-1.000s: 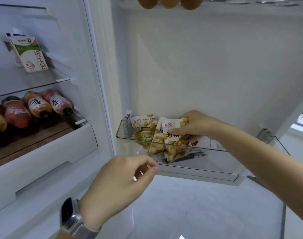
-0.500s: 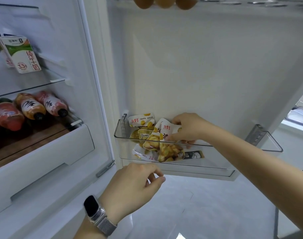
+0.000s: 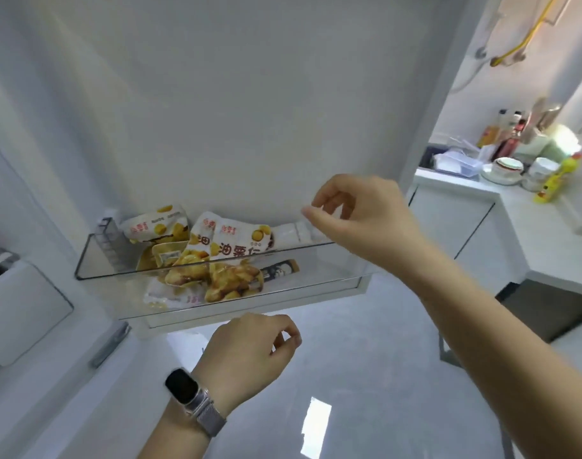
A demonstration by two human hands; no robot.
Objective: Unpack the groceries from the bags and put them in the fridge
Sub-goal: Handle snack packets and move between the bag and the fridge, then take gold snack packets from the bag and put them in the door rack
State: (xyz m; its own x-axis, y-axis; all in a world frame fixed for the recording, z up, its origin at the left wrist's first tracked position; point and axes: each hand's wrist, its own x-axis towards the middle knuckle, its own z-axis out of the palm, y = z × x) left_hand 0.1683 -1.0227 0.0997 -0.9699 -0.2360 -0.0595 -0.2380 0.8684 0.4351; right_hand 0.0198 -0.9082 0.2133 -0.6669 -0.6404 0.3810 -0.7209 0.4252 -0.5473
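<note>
Fridge door [image 3: 249, 94]: white inner panel, fills most of the view.
Door shelf [image 3: 124, 274]: clear plastic bin fixed low on the door.
Surface [image 3: 548, 226]: white, at right, well apart from the fridge, carrying dishes [image 3: 508, 167] and bottles [image 3: 554, 180].
Snack packets [image 3: 223, 260]: several white and yellow pouches, piled in the left half of the door shelf.
Right hand [image 3: 365, 220]: above the shelf's right end, fingers loosely curled, holding nothing.
Left hand [image 3: 249, 356]: below the shelf, fingers loosely curled, empty.
Watch [image 3: 190, 395]: on the left wrist.
</note>
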